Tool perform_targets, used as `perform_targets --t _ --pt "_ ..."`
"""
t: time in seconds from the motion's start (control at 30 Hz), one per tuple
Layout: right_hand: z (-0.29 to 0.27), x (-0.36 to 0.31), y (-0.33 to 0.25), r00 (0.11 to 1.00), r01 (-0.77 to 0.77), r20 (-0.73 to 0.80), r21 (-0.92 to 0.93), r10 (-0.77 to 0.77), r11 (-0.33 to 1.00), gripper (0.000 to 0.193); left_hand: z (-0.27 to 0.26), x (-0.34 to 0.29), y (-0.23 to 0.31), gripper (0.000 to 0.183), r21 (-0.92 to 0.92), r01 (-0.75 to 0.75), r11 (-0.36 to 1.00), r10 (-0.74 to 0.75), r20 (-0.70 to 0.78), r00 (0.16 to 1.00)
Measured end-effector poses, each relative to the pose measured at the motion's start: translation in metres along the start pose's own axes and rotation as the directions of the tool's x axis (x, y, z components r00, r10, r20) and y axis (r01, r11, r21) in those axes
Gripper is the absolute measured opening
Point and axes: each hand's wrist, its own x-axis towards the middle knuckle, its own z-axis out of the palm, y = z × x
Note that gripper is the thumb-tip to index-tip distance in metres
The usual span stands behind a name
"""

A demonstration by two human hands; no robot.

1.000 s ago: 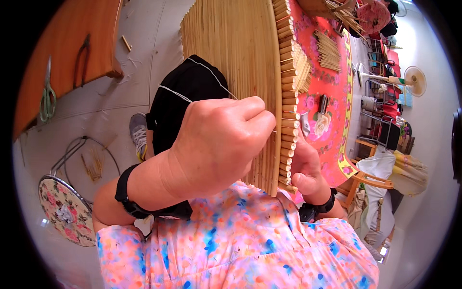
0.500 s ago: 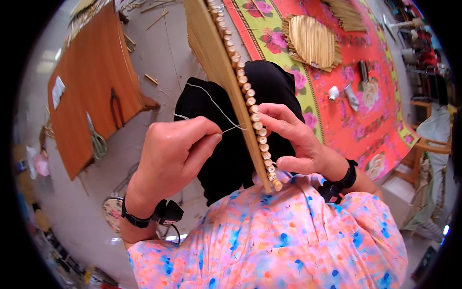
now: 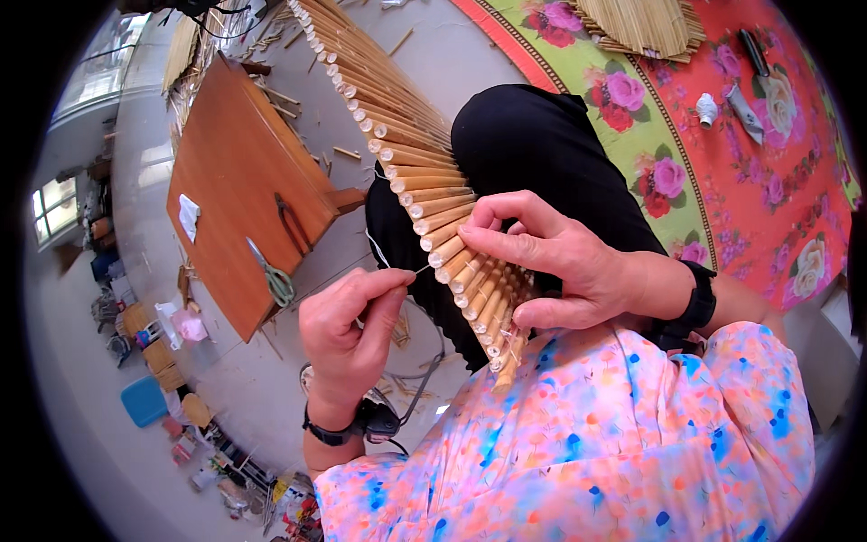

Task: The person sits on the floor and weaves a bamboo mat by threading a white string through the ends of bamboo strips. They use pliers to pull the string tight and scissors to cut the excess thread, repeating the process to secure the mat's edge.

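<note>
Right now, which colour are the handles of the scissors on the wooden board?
Green, in the head view: scissors on wooden board.

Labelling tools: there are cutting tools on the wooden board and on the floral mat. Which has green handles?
The scissors on the brown wooden board, left of the left hand. The tool on the floral mat shows a dark handle.

Bright, even daylight fills the scene, strongest from the window (image 3: pixel 54 203) at the far left, which is washed out. Shadows are soft. The floor (image 3: pixel 144 154) shows pale glare. Focus is sharp at the centre; fisheye bending and a black rim mark the edges.
</note>
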Motion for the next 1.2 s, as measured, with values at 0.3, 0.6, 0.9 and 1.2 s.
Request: perform_targets --t 0.3,0.6,0.9,1.2 --pt "-0.001 0.003 0.006 1.000 0.029 0.000 0.061 -0.029 0.998 0.069 0.010 -0.003 -0.002 0.015 0.048 -0.089 0.995 0.093 -0.100 0.991" --pt "0.001 0.002 0.007 0.999 0.034 -0.029 0.071 -0.032 0.997 0.071 0.016 0.002 -0.004 0.015 0.044 -0.143 0.989 0.147 -0.125 0.981" --pt "0.003 0.004 0.005 0.999 0.039 -0.029 0.030 -0.038 0.999 0.072 0.014 0.002 -0.002 0.017 0.084 -0.175 0.981 0.185 -0.129 0.974" --pt "0.003 0.005 0.002 0.999 0.038 -0.021 -0.015 -0.038 0.999 0.073 0.020 0.010 0.006 0.019 0.103 -0.223 0.969 0.235 -0.123 0.964"
